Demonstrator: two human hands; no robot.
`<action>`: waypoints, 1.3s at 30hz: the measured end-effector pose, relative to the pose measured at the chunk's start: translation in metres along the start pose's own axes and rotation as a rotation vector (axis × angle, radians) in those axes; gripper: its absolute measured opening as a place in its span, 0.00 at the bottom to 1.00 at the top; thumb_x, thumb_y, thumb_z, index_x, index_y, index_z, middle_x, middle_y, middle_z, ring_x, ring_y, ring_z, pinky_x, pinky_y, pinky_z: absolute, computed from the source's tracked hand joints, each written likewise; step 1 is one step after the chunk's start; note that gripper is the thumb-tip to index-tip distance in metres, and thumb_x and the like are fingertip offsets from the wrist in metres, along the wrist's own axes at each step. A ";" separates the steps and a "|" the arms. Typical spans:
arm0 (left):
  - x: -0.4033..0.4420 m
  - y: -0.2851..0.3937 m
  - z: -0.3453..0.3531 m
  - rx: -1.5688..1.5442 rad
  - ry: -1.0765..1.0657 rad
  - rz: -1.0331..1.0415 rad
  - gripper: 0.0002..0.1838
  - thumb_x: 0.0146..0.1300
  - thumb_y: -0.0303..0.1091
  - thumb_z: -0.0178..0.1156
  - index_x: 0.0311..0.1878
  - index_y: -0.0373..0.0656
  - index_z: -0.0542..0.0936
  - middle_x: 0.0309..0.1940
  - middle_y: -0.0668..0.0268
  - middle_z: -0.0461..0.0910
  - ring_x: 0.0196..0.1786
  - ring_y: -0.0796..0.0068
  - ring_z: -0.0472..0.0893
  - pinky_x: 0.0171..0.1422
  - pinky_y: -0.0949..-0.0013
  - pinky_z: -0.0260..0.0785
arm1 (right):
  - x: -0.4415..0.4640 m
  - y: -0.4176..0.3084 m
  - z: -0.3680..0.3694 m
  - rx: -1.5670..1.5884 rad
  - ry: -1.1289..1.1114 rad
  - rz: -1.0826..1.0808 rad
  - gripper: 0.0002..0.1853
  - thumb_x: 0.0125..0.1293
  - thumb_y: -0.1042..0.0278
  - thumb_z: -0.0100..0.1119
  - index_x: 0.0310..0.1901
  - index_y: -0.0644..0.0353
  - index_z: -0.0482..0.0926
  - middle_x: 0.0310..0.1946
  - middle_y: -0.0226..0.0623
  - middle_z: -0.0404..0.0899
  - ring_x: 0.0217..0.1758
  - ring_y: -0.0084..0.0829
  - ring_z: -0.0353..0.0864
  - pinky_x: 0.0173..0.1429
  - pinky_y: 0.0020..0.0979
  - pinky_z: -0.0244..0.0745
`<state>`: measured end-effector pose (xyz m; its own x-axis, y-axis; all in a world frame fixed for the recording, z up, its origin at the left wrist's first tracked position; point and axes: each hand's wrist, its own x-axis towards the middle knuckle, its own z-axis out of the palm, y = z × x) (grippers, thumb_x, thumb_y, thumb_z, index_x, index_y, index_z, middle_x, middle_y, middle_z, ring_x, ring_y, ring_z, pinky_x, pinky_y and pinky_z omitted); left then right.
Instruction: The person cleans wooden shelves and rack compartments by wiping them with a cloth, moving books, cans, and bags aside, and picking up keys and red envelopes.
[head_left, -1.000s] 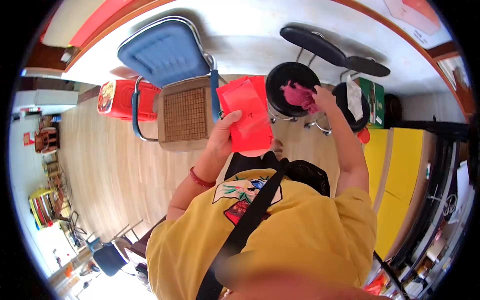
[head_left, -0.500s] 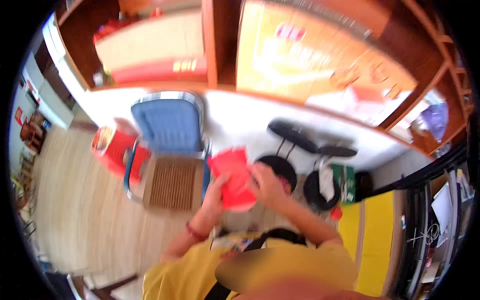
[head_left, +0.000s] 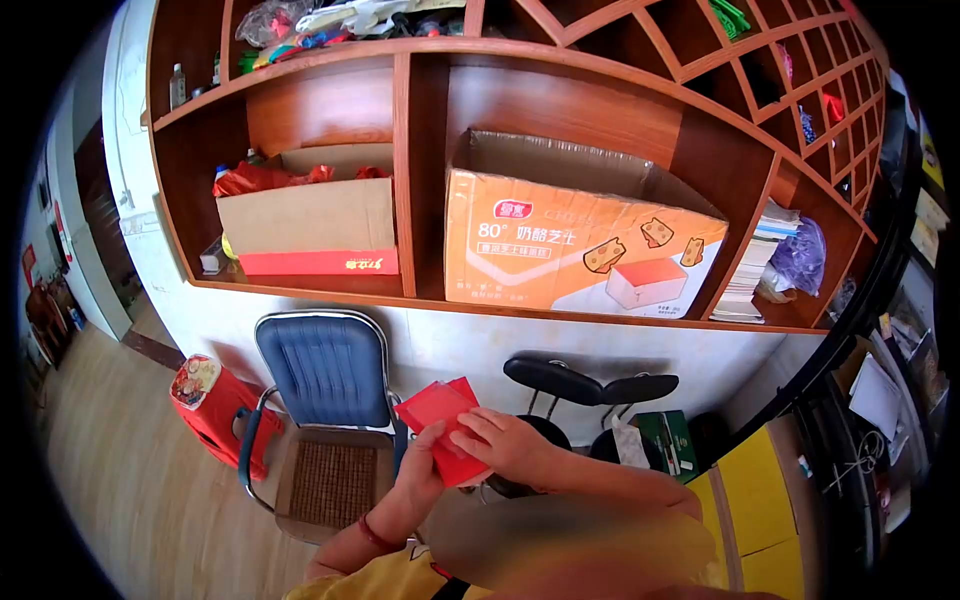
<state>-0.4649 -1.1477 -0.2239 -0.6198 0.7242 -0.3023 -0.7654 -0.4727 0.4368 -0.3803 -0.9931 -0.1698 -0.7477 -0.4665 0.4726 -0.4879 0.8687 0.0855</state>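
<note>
A stack of red packets [head_left: 440,408], slightly fanned, is in front of my body, level with the blue chair's armrest. My left hand [head_left: 421,462] grips its lower left side, thumb on top. My right hand [head_left: 505,448] lies over its right side, fingers bent and resting on the top face; whether they pinch anything thin cannot be made out. Behind my right forearm stands a black round stool [head_left: 540,430] with a backrest. A red bracelet [head_left: 375,533] circles my left wrist.
A blue armchair [head_left: 325,370] with a woven seat mat and stacked red stools [head_left: 215,425] stand at left. Wooden shelving [head_left: 405,180] above holds an orange carton [head_left: 570,250] and an open box [head_left: 310,220]. At right are a green box [head_left: 668,440] and yellow panels [head_left: 755,490].
The view has tilted up to the shelves. My right hand has left the pink item on the black stool and come over to the red packets, which my left hand still holds.
</note>
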 end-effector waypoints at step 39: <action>-0.025 0.041 -0.041 -0.020 -0.384 -0.073 0.17 0.65 0.47 0.51 0.41 0.42 0.78 0.24 0.61 0.78 0.20 0.73 0.68 0.21 0.71 0.53 | 0.170 0.088 -0.372 -0.944 0.704 0.017 0.16 0.58 0.67 0.61 0.50 0.51 0.78 0.39 0.40 0.81 0.39 0.42 0.80 0.43 0.36 0.76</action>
<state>-0.4881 -1.2064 -0.2330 -0.4564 0.8897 0.0089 -0.8106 -0.4199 0.4082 -0.3832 -0.9341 0.2446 -0.1935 -0.5160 0.8345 0.2675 0.7906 0.5509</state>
